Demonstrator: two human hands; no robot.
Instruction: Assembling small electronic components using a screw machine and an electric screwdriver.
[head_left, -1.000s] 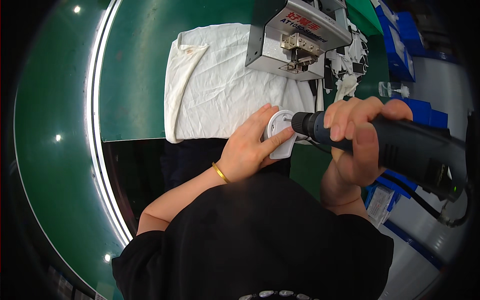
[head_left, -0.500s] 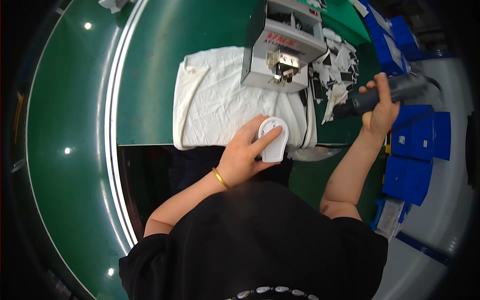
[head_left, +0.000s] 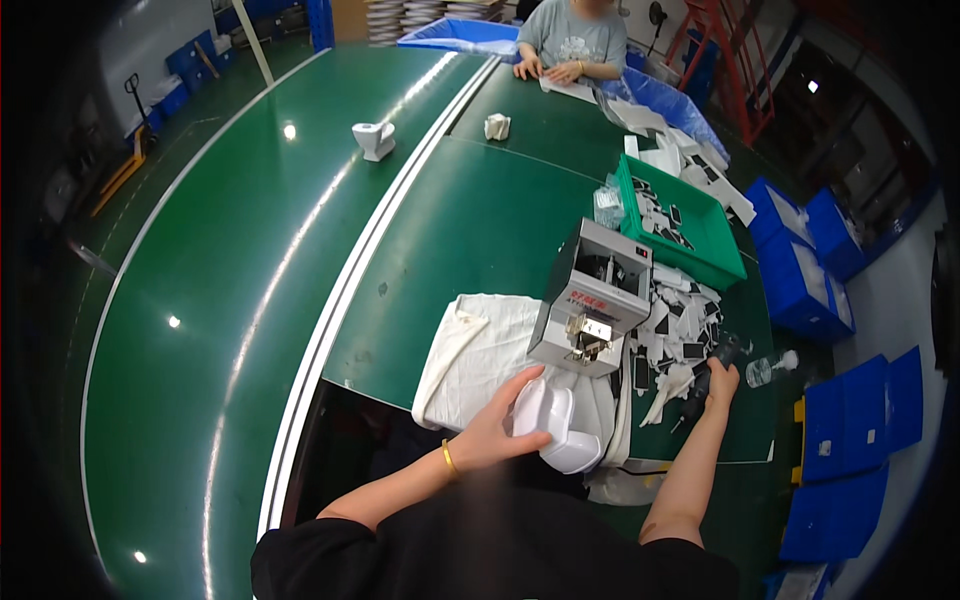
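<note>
My left hand [head_left: 492, 432] is closed round a white plastic toilet-shaped piece [head_left: 572, 452], tilted above the table's near edge. Thumb and fingers press on its upper part. My right hand [head_left: 722, 384] grips a dark electric screwdriver [head_left: 697, 398], its bit angled down toward the green tabletop at the right. Between and beyond the hands stands a grey screw feeder [head_left: 590, 290] with a metal fitting on its front. Under and beside the feeder lies a folded white cloth [head_left: 485, 350].
Small black and white parts [head_left: 680, 325] lie in a heap right of the feeder, behind them a green bin [head_left: 700, 255]. A clear bottle [head_left: 760, 373] is near the right edge. Another white toilet-shaped piece [head_left: 373, 142] stands on the green belt [head_left: 230, 290]. Across the table works another person [head_left: 572, 45].
My view has lifted to take in the table's far end. My left hand has turned the white piece from underside-up to tilted sideways. My right hand has lowered the screwdriver toward the tabletop.
</note>
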